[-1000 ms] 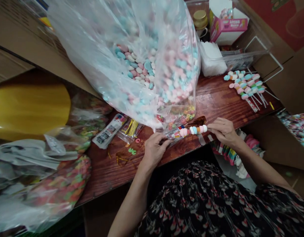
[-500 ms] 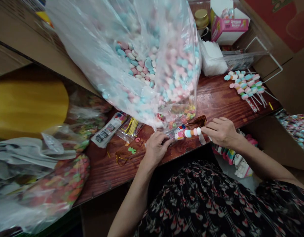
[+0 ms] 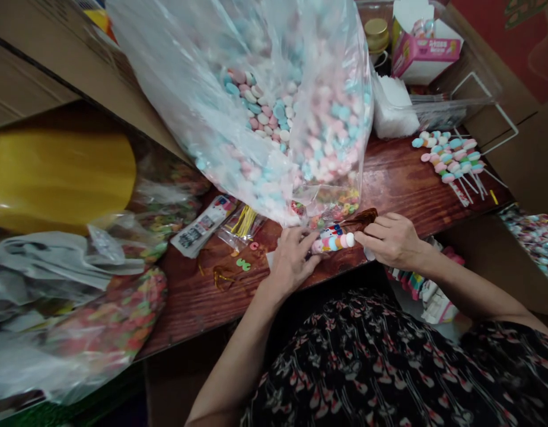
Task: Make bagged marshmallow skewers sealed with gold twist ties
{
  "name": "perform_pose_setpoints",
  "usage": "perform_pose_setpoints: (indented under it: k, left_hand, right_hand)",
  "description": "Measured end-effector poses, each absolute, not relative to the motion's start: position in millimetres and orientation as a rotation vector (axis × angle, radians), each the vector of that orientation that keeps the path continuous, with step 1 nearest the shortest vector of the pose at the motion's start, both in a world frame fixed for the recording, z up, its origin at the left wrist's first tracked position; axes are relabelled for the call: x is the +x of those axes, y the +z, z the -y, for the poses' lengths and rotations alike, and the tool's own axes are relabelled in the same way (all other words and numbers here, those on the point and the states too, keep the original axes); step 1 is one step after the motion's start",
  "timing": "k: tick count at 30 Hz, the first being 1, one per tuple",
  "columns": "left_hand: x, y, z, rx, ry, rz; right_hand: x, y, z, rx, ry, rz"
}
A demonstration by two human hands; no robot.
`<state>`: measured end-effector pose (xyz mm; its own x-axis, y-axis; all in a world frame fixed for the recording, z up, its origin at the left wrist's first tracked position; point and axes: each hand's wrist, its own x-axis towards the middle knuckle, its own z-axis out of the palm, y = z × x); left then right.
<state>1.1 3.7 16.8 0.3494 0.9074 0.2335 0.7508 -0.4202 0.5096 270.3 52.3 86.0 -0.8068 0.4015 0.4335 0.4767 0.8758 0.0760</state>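
Holding one candy skewer (image 3: 331, 242), left hand (image 3: 294, 258) and right hand (image 3: 392, 240) pinch its ends in their grip.

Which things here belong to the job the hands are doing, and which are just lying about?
In use: left hand, right hand, pastel candy skewer, amber twist tie.

Lying about: pink box, gold-lidded jar, yellow object.
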Motion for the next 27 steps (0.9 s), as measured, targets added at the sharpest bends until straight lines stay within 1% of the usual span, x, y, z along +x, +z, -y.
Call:
perform_pose_setpoints:
  k: [3, 7, 12, 17, 22, 27]
  left_hand:
    - [5, 28, -8, 2.377, 0.595, -1.443]
    - [10, 39, -8, 2.394, 0.582, -1.313]
    - [21, 50, -2, 2.203, 0.47, -1.232]
    - [36, 50, 1, 2.067, 0.443, -1.236]
    - [44, 46, 0, 2.011, 0.518, -1.283]
    - [38, 44, 2, 1.964, 0.691, -1.47]
  right_hand:
    - [271, 85, -50, -0.622, -0.244, 2.623]
    - [273, 86, -46, -0.594, -0.254, 2.593]
    - [270, 88, -44, -0.503, -0.203, 2.601]
    - [258, 82, -43, -0.43, -0.139, 2.624]
    - [252, 83, -47, -0.422, 0.032, 2.697]
    - [263, 92, -57, -0.632, 0.075, 2.689]
